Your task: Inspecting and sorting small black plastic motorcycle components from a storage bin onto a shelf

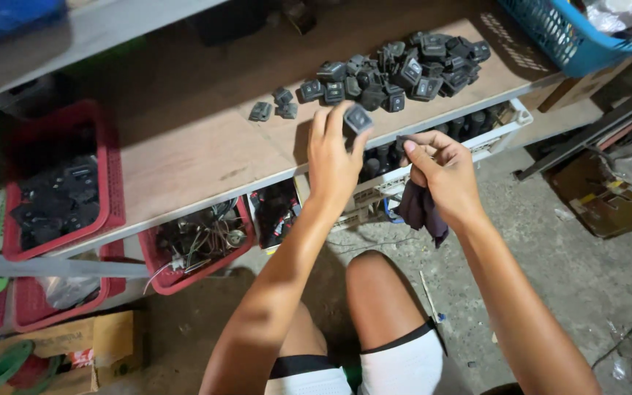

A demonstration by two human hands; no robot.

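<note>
My left hand (333, 157) holds a small dark square switch (358, 119) between its fingertips, just above the front edge of a wooden shelf (184, 157). My right hand (444, 175) is beside it, closed on a dark purple cloth (420, 208) that hangs below the palm. A pile of several similar dark switches (404, 69) lies on the shelf beyond both hands, with a few single ones (276, 106) off to its left.
A red basket (107, 190) of dark parts sits on the shelf at left. Below are a red bin of wires (199, 245) and a white crate (495, 139) of parts. A blue basket (572, 36) stands at the top right. My knees are over a concrete floor (565, 271).
</note>
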